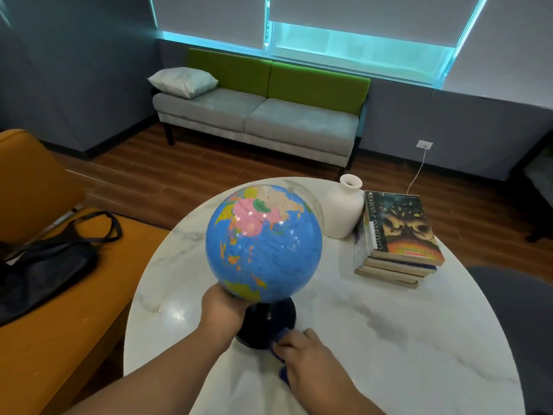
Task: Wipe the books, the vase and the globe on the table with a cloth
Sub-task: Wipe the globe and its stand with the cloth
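Blue cloth (276,351) on globe's base (269,320) (right hand (309,359))

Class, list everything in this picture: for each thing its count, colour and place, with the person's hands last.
globe: one, blue on a black base, middle of the table
cloth: one, dark blue, against the globe's base
vase: one, white, far side of table, beside the books
books: one stack of at least four, dark and orange top cover, right of vase
table: one, white marbled, round, in front of the person
sofa: one, grey with green back, below the window
pillow: one, white, sofa's left end
bag: one, black, on the orange seat at left
left hand: one, grips the globe from below
right hand: one, holds the cloth at the base
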